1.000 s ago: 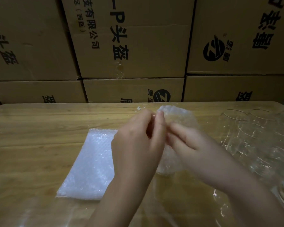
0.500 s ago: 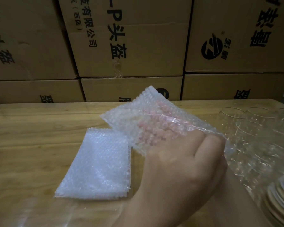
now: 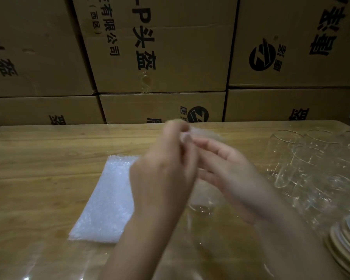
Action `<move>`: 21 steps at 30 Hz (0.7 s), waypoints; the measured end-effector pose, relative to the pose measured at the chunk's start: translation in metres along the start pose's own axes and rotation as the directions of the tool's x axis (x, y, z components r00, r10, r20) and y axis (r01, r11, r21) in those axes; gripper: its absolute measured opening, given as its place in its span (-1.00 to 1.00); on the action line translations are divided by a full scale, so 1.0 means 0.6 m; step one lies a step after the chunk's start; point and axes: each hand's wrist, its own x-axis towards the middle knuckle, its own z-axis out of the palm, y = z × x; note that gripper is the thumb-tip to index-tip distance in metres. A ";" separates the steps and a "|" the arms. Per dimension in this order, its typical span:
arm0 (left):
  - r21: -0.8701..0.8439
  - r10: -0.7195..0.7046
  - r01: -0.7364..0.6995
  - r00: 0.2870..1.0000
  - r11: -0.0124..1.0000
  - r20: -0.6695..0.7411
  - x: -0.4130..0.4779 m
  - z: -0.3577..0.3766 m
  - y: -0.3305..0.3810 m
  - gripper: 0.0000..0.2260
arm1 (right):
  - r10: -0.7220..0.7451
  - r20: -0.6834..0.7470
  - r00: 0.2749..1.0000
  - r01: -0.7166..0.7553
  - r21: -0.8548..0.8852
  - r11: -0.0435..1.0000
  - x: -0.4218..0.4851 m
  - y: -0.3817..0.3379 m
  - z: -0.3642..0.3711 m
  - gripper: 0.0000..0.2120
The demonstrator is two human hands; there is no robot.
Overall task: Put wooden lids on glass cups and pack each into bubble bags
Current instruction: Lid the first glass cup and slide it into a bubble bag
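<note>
Bubble bag [image 3: 207, 196], translucent and motion-blurred, stands upright at the centre of the counter [image 3: 38, 178], between the two hands. A curved glass outline shows at its lower end; whether a lidded cup is inside cannot be told.

Left hand [image 3: 164, 178]: fingers curled, pinching the top edge of the bubble bag. Right hand [image 3: 232, 178]: fingers nearly straight, tips meeting the same top edge beside the left fingers; blur hides whether they pinch it or only touch it.

Stack of flat bubble bags [image 3: 107, 201]: lying on the counter just left of the left hand, partly covered by its wrist.

Glass cups [image 3: 303, 164]: a group of clear, unlidded cups standing on the counter to the right of the right hand. Wooden lids [image 3: 346, 241]: an overlapping stack of round discs at the near right edge, in front of the glass cups.

Cardboard boxes [image 3: 162, 57]: stacked in rows behind the counter, printed with black characters and a round logo.
</note>
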 end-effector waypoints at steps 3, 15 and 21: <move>0.069 -0.273 0.272 0.962 0.960 0.000 0.002 0.004 -0.059 -0.92 | -0.272 -0.204 0.940 0.255 -0.105 0.961 -0.008 -0.014 0.000 -0.80; -0.242 -0.476 0.530 0.843 0.813 0.250 0.022 -0.021 -0.079 -0.86 | -0.081 -0.152 0.985 -0.112 -0.921 0.374 0.019 0.053 -0.050 -0.47; -0.256 -0.457 0.534 0.836 0.806 0.304 0.023 -0.031 -0.083 -0.84 | -0.075 -0.138 0.988 -0.113 -0.958 0.264 0.024 0.061 -0.050 -0.46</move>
